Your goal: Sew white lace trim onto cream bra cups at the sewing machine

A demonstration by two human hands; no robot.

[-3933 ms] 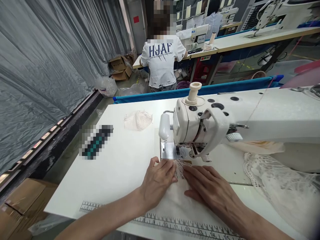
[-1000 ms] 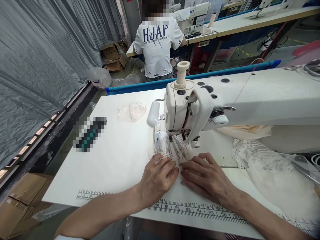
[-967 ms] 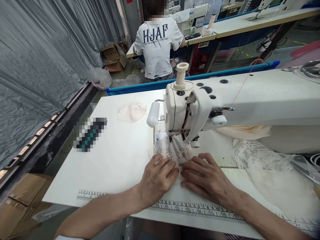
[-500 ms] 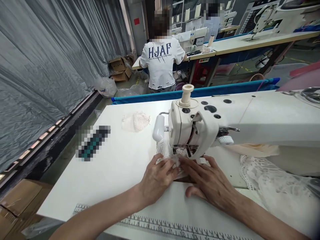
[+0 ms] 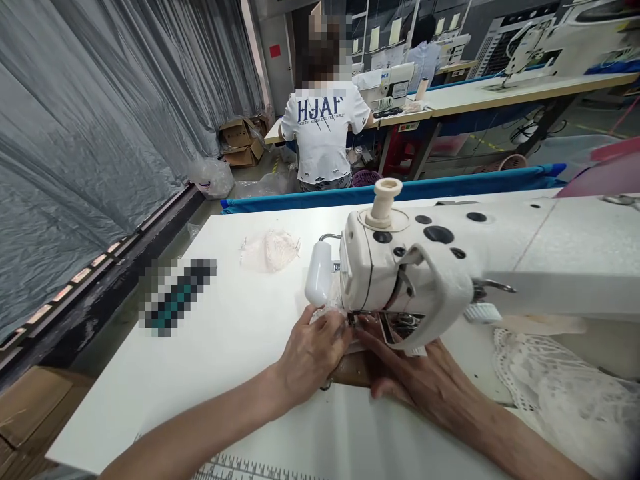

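A white sewing machine stands on the white table, its head over the needle area. Just left of the needle, my left hand has its fingers curled down on a piece of white lace fabric. Most of that lace is hidden by my fingers and the machine head. My right hand reaches in under the head from the right, fingers stretched out and lying flat beside the needle, its fingertips close to my left hand's. The machine covers part of its fingers.
A pale lace piece lies on the table at left. More white lace is heaped at right. A printed ruler runs along the front edge. Beyond a blue fabric bar, a person in a white shirt sits at another machine.
The view has shifted, so the machine head looks larger and nearer. Less lace shows around my fingers. My left hand is more curled, and my right hand sits further under the head.
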